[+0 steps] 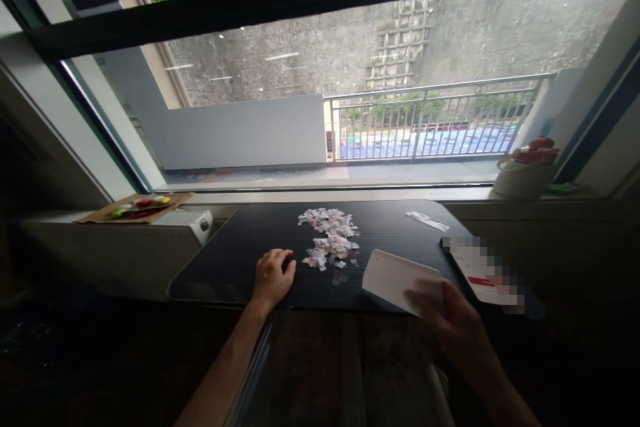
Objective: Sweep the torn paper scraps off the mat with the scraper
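Observation:
On the dark table (220, 260), my left hand (273, 273) rests near the front edge with its fingers loosely bent and the thumb apart, holding nothing. Just right of it lies a loose heap of small whitish scraps (331, 240), some pinkish and a few see-through. My right hand (453, 313), slightly blurred, is closed around the right end of a white flat rectangular box (400, 277). The box is tilted above the front edge of the table and has a small hole near its far left corner. Whether anything is inside it is hidden.
A clear strip (429, 221) lies at the table's back right. A partly pixelated white and red item (480, 273) sits at the right edge. Left stands a radiator (185, 221) with a cardboard sheet (95, 213). A white container (525, 173) stands by the window.

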A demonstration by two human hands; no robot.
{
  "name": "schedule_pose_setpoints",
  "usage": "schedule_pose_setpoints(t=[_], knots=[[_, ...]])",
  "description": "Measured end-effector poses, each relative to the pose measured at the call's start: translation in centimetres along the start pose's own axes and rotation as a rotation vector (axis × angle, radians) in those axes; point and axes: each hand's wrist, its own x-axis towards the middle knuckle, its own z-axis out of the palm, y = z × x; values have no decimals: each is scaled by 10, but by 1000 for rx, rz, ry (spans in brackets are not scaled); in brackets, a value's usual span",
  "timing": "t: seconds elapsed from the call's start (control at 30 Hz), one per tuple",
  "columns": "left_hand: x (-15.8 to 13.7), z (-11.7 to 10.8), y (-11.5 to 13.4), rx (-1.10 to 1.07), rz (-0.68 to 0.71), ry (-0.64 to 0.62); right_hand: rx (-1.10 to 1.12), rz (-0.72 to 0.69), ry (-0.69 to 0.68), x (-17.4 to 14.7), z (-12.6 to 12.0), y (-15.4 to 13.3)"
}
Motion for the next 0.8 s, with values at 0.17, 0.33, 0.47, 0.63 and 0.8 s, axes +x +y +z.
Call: schedule_pose_setpoints(t=[0.17, 0.33, 0.47, 0.63, 0.8], knots=[[0, 0, 0, -21, -10, 6, -43, 81, 108, -9, 0, 5], [0, 1, 0, -28, -11, 17, 52, 67, -25, -16, 3, 4], [0, 2, -1, -34, 0, 24, 30, -17, -5, -4, 8, 2], [0, 2, -2, -28, 7, 35, 22, -104, -128, 16, 22, 6], [0, 1, 0, -28, -6, 25, -62, -179, -202, 19, 40, 10]])
